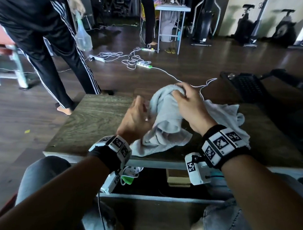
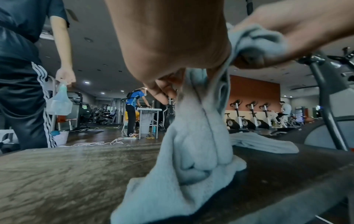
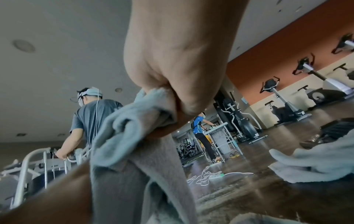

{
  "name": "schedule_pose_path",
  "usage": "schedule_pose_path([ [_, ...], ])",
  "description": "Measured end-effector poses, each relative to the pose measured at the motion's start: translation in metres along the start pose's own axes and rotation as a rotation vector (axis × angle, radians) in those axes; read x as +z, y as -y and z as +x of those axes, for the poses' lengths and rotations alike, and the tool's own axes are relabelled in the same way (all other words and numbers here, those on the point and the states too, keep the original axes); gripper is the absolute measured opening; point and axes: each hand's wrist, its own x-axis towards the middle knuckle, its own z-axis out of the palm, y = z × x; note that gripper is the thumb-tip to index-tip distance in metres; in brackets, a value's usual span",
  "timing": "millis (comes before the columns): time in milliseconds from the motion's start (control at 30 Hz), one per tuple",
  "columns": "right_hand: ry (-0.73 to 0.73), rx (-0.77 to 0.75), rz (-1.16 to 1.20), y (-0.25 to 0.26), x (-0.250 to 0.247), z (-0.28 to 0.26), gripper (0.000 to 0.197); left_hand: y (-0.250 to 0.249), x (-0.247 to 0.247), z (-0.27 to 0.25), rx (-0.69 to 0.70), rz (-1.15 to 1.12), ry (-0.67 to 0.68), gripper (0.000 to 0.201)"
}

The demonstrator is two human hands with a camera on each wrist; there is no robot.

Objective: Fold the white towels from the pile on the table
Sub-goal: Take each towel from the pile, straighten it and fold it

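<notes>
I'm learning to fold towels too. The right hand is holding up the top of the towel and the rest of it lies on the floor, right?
Not the floor: in the head view the right hand grips the towel top, and its lower part lies on the table.

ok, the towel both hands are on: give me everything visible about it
The towel is pale grey-white terry cloth, unfolded and bunched into vertical folds. The right hand grips its raised top end in a fist, the left hand pinches a fold lower down on its side. Its lower end lies crumpled on the wooden table near the front edge. A second towel lies behind it, partly hidden by the right wrist; contact between them is unclear.
</notes>
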Motion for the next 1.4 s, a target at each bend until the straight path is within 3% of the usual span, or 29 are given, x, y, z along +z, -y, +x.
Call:
schedule_pose_path([
  [100, 0.051, -0.026, 0.158, 0.014, 0.000, -0.006, 0.022, -0.004, 0.013, -0.004, -0.139, -0.027, 0.136, 0.040],
  [200, 0.158, 0.050, 0.395, 0.028, -0.005, -0.013, 0.028, 0.007, 0.024, -0.008, -0.275, -0.049, 0.201, 0.044],
  [300, 0.187, 0.043, 0.532, 0.037, -0.017, -0.013, 0.035, 0.013, 0.021, -0.018, -0.395, 0.008, 0.264, 0.017],
  [367, 0.156, 0.041, 0.537, 0.036, -0.028, -0.010, 0.038, 0.021, 0.018, -0.024, -0.451, 0.068, 0.273, 0.021],
  [467, 0.048, 0.078, 0.392, 0.016, -0.042, -0.001, 0.036, 0.034, 0.014, -0.029, -0.491, 0.133, 0.200, 0.025],
  [533, 0.010, 0.144, 0.189, -0.006, -0.050, 0.007, 0.058, 0.039, 0.011, -0.031, -0.492, 0.155, 0.178, 0.024],
  [600, 0.048, 0.242, 0.009, -0.028, -0.053, 0.011, 0.088, 0.042, 0.009, -0.029, -0.469, 0.132, 0.178, 0.018],
  [667, 0.166, 0.317, -0.203, -0.045, -0.051, 0.005, 0.093, 0.042, 0.005, -0.024, -0.475, 0.066, 0.160, 0.011],
  [767, 0.373, 0.307, -0.428, -0.067, -0.038, -0.018, 0.087, 0.031, 0.001, -0.015, -0.538, -0.090, 0.135, 0.012],
  [867, 0.518, 0.169, -0.328, -0.075, -0.015, -0.041, 0.049, 0.008, -0.001, -0.007, -0.525, -0.246, 0.083, 0.029],
  [933, 0.553, 0.031, -0.340, -0.079, 0.004, -0.051, 0.025, -0.001, 0.001, 0.000, -0.515, -0.324, 0.026, 0.026],
  [1067, 0.380, -0.071, -0.507, -0.089, 0.029, -0.048, 0.032, -0.007, 0.001, 0.012, -0.519, -0.484, -0.001, 0.022],
  [1167, 0.236, -0.159, -0.558, -0.084, 0.032, -0.039, 0.019, -0.007, -0.002, 0.018, -0.565, -0.595, -0.058, 0.021],
  [1267, 0.106, -0.263, -0.557, -0.079, 0.026, -0.032, 0.030, -0.009, -0.007, 0.020, -0.600, -0.690, -0.113, 0.019],
  [1333, 0.045, -0.236, -0.441, -0.072, 0.023, -0.031, 0.023, -0.014, -0.011, 0.020, -0.616, -0.676, -0.091, 0.018],
  [1400, 0.017, -0.120, -0.288, -0.065, 0.020, -0.029, 0.011, -0.018, -0.014, 0.018, -0.518, -0.668, 0.036, 0.025],
])
